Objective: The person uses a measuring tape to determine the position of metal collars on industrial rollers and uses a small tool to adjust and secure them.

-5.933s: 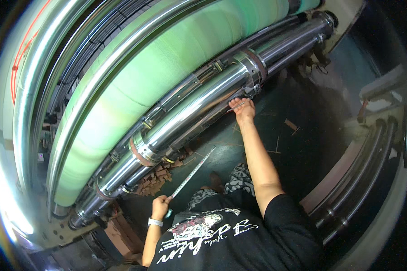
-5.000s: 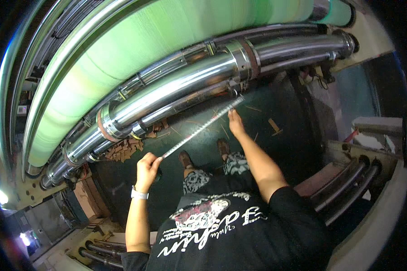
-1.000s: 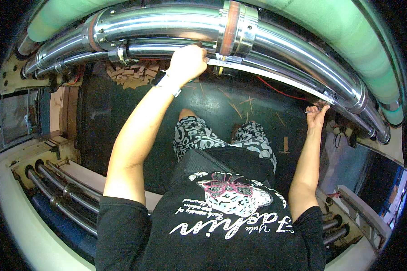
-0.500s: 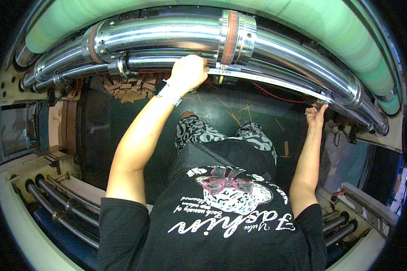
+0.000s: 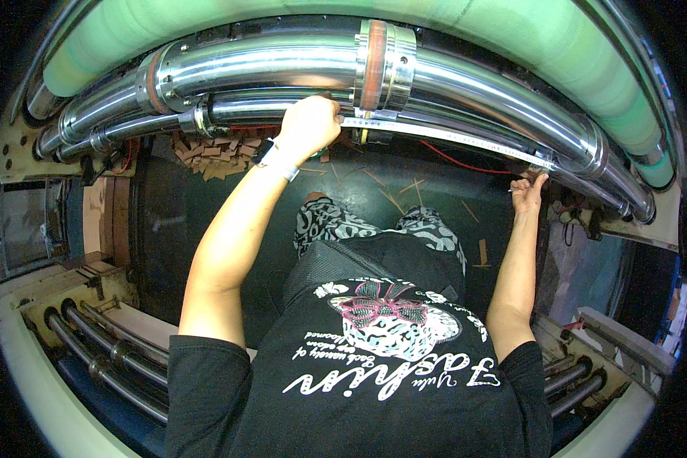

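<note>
A white measuring tape [image 5: 435,133] is stretched along the lower steel shaft, sloping down to the right. My left hand [image 5: 311,128] is closed on its left end, knuckles up against the shaft, with a white band on the wrist. At the other end, beside a collar on the lower shaft [image 5: 540,160], my right hand [image 5: 527,195] has its thumb raised against the tape and its fingers curled; its exact grip is partly hidden. Just above the tape's left part, a steel collar with a brown ring [image 5: 375,65] sits on the thick upper shaft [image 5: 282,65].
Beyond the shafts runs a large green roller [image 5: 435,15]. A second ringed collar [image 5: 154,79] is at the left. Cardboard scraps [image 5: 213,153] and thin strips lie on the dark floor, below a red cable [image 5: 458,160]. More metal rods [image 5: 114,351] flank me.
The brown-ringed collar on the upper shaft has shifted a little to the left. Both my hands and the tape have moved slightly left as well.
</note>
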A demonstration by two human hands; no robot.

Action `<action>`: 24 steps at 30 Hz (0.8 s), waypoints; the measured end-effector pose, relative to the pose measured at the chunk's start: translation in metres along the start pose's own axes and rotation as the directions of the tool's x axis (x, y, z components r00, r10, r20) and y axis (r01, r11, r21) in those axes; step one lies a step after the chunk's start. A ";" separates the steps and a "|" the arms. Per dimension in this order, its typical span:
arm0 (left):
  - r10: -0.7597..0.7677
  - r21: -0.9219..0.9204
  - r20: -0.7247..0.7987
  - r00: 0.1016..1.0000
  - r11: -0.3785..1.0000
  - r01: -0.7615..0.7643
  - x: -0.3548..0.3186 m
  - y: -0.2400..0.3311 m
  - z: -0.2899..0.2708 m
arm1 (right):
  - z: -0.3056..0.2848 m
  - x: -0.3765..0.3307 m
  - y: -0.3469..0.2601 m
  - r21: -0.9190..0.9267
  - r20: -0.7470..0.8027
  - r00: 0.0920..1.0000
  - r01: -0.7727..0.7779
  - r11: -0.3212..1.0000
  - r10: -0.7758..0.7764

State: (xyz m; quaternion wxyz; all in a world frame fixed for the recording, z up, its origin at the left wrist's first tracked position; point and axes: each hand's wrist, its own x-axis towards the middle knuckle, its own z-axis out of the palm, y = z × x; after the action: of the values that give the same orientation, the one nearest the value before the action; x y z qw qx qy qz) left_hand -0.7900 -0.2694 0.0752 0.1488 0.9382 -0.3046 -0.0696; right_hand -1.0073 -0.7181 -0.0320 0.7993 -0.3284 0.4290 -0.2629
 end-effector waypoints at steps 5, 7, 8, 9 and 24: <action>-0.007 0.012 0.006 1.000 1.000 0.007 -0.001 0.001 -0.002 | 0.002 -0.003 0.004 0.003 -0.018 1.000 0.007 1.000 -0.007; -0.011 0.014 0.006 1.000 1.000 0.011 0.000 0.001 -0.001 | 0.003 -0.005 0.004 -0.001 -0.013 1.000 0.012 1.000 -0.012; -0.012 0.014 0.010 1.000 1.000 0.012 0.001 0.000 -0.001 | 0.002 -0.004 0.003 0.007 -0.014 1.000 0.003 1.000 -0.002; -0.013 0.013 0.014 1.000 1.000 0.013 0.001 0.001 0.000 | 0.002 -0.003 0.002 0.015 -0.015 1.000 -0.007 1.000 0.007; -0.024 0.056 0.013 1.000 0.998 0.024 0.000 0.000 -0.005 | 0.010 -0.009 0.008 -0.008 -0.002 1.000 0.016 1.000 -0.016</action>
State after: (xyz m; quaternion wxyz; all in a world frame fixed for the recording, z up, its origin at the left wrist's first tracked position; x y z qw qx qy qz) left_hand -0.7887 -0.2678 0.0803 0.1195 0.9451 -0.2962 -0.0693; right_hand -1.0021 -0.7038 -0.0289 0.7955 -0.3348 0.4282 -0.2679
